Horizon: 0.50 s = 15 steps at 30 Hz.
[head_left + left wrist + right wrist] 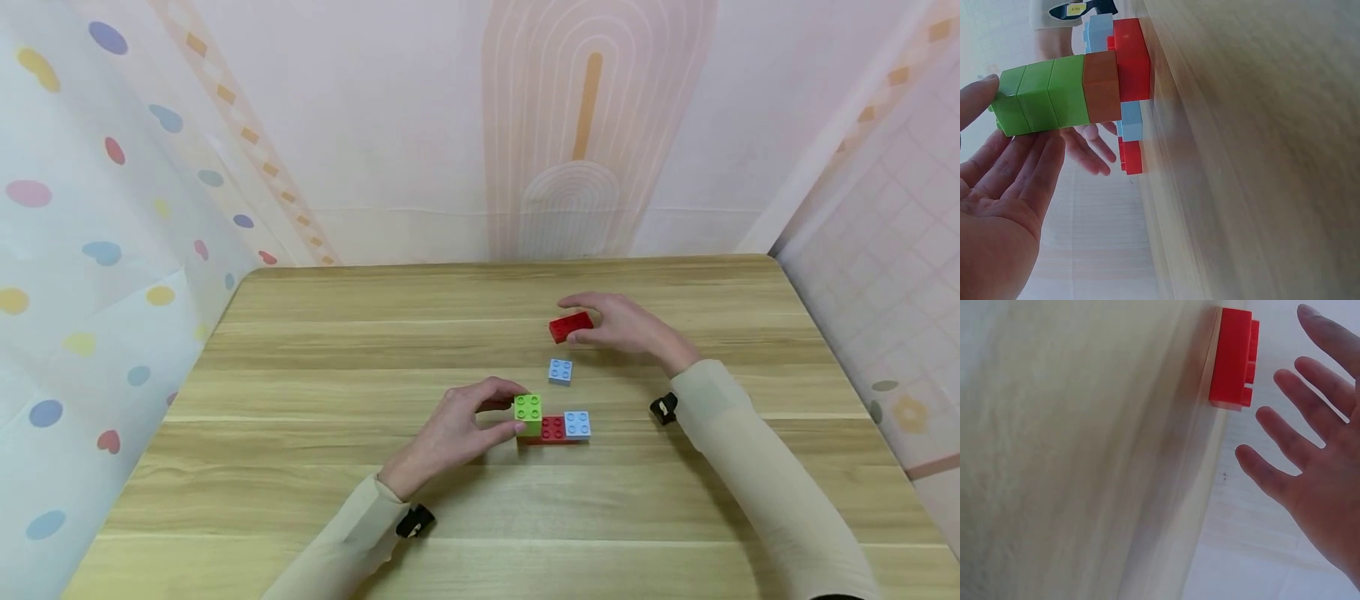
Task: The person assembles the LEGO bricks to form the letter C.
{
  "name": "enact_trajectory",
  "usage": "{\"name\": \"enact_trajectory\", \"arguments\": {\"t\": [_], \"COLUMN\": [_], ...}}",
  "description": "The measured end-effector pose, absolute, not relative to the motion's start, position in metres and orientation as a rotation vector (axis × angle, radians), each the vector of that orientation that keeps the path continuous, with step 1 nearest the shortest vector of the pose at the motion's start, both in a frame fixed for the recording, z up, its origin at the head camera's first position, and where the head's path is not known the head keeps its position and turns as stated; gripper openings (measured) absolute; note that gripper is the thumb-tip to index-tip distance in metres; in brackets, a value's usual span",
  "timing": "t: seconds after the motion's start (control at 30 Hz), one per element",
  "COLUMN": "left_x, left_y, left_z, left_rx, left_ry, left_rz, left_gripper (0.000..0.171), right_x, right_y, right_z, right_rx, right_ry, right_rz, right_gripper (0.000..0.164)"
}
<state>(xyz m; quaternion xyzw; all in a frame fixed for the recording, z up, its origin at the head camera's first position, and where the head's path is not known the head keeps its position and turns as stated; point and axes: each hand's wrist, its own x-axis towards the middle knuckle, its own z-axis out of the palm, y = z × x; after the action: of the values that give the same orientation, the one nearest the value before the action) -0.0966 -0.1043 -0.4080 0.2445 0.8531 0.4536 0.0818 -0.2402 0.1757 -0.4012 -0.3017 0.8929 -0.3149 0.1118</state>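
Observation:
My left hand (pixel 457 429) pinches a stack of green toy bricks (pixel 528 408) between thumb and fingers. In the left wrist view the green stack stands on an orange-brown brick (pixel 1102 86), which sits on a long red brick (pixel 1134 59). Beside the stack on that base are red studs (pixel 552 427) and a light blue brick (pixel 577 425). Farther back, my right hand (pixel 626 325) reaches around a loose red brick (pixel 571 326), thumb and fingers on either side. The right wrist view shows its fingers spread, with a gap to this brick.
A loose light blue brick (pixel 560 372) lies between the built piece and the loose red brick. The wooden table (pixel 337 350) runs back to a patterned curtain (pixel 405 133). Black wrist devices (pixel 416 522) hang at both cuffs.

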Motion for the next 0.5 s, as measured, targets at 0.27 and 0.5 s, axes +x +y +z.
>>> {"name": "enact_trajectory", "arguments": {"t": [0.27, 0.5], "left_x": [-0.096, -0.0966], "left_y": [-0.1037, -0.1037], "left_z": [-0.4075, -0.4085], "left_rx": [0.731, 0.746], "left_ry": [2.553, 2.553], "left_rz": [1.353, 1.354], "left_gripper": [0.038, 0.038], "right_x": [-0.247, -0.2511], "right_y": [0.174, 0.1705], "right_z": [-0.4033, -0.4043], "right_rx": [-0.801, -0.801], "right_ry": [2.581, 2.574], "right_rz": [-0.898, -0.829], "right_gripper": [0.058, 0.053]}}
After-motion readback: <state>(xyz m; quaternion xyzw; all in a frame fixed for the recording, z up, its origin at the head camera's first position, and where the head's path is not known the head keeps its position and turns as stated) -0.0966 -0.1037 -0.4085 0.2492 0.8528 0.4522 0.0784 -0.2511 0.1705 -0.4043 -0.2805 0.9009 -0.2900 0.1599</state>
